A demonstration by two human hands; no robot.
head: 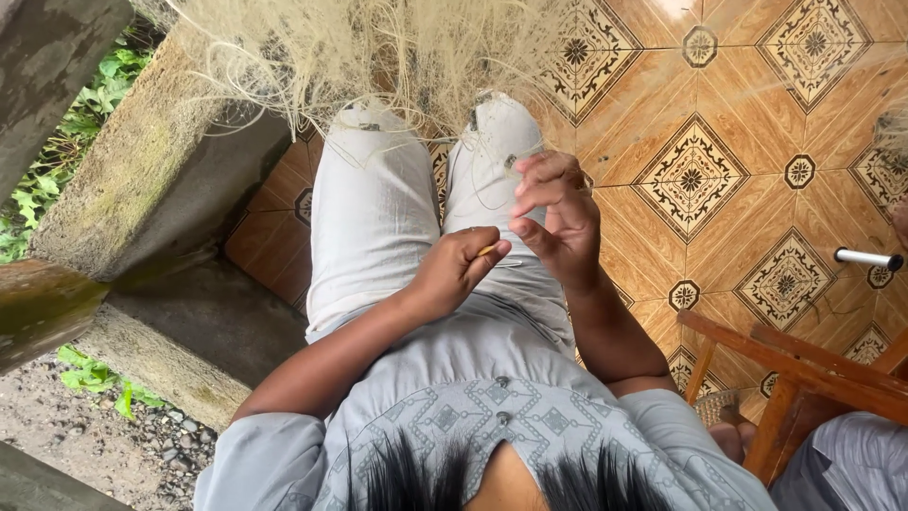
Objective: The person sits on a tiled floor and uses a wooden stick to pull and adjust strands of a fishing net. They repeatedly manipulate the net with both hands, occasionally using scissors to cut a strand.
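Left hand point(459, 270): curled over the lap, fingers pressed together around a small yellowish tool point(486, 251), only the tip of which shows between thumb and forefinger. What kind of tool it is cannot be told.

Right hand point(560, 220): raised just right of the left hand and close to touching it, fingers bent inward. Thumb and forefinger look pinched on a thin pale strand point(492, 180); the strand is too fine to say for certain.

Fibre mass point(378, 47): a loose, tangled bundle of pale, straw-coloured threads, lying across the far edge of the view, over the knees and the top of the low wall. Single strands trail down from it onto the trousers and toward the hands.

Trousers point(374, 213): light grey-white, both legs stretched away from the viewer, specked with bits of fibre.

Shirt point(492, 407): grey, buttoned, with a pale geometric pattern, near edge of the view.

Floor tiles point(695, 175): orange-brown with dark diamond ornaments, filling the right and far side.

Low concrete wall point(142, 161): mossy, on the left, with green plants point(57, 123) and gravel beyond it.

Wooden chair frame point(785, 364): reddish-brown, near right corner.

Metal tube point(865, 257): short, silvery, dark-ended, at the right edge above the tiles.
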